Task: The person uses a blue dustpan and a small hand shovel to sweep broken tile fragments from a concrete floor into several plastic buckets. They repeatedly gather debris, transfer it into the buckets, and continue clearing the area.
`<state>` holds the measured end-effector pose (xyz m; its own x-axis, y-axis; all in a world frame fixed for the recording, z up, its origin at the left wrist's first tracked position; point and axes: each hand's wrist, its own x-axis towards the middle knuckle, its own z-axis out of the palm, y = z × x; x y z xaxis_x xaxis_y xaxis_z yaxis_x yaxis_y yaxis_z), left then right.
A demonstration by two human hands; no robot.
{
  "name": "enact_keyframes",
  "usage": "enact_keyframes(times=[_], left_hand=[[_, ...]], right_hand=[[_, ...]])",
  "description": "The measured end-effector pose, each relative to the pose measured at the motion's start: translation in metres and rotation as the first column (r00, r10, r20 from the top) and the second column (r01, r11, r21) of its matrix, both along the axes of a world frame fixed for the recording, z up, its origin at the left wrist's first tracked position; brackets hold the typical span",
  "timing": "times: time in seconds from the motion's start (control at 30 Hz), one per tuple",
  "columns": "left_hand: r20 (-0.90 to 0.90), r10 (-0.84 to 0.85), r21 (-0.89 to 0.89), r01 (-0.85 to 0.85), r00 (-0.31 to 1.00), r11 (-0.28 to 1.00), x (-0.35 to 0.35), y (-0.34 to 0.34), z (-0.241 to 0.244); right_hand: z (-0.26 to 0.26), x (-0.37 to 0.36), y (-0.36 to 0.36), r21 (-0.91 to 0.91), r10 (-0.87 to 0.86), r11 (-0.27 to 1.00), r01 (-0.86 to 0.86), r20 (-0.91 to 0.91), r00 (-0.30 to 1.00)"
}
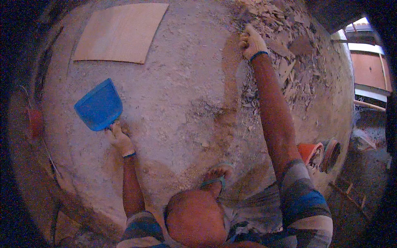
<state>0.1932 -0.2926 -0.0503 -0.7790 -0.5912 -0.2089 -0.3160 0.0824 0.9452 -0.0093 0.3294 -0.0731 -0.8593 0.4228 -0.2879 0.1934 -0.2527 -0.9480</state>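
Note:
My left hand (122,141), in a pale knit work glove with a blue cuff edge, grips the short handle of a blue plastic dustpan (100,107). The pan is held over the dusty floor, its wide mouth facing up and left. Far forward on the right, my right hand (253,43) wears a matching glove and reaches to the edge of a heap of dry brown flakes and scraps (287,34). Its fingers are curled, and whatever may be between them is hidden. Finer debris (249,90) trails beside my right forearm.
A flat, light brown board or cardboard sheet (119,32) lies at the upper left. To the right stand an orange container (308,152) and a dark round rim (331,155). My sandalled foot (218,176) is on the floor (173,93). A blurred red object (34,122) shows at the left edge.

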Motion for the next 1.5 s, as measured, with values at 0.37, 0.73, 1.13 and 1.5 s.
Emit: enact_keyframes(times=[0.37,0.73,1.13,1.5], left_hand=[[-0.133,-0.064,-0.253,0.028,0.989,0.967,0.009,-0.01,-0.003],[0.173,0.058,-0.15,-0.032,0.983,0.988,0.007,-0.015,0.002],[-0.132,-0.065,-0.232,0.033,0.989,0.972,-0.004,-0.035,-0.009],[-0.029,0.043,-0.093,-0.046,0.999,0.995,0.002,-0.032,-0.01]], right_hand=[[0.057,-0.095,-0.133,-0.448,0.363,0.834,-0.322,0.006,0.932],[0.024,-0.117,0.058,-0.342,-0.091,0.935,0.089,0.01,0.996],[0.071,-0.047,-0.037,-0.204,0.046,0.978,-0.045,-0.003,0.999],[-0.005,-0.081,0.078,0.869,0.16,0.466,-0.168,0.105,0.982]])
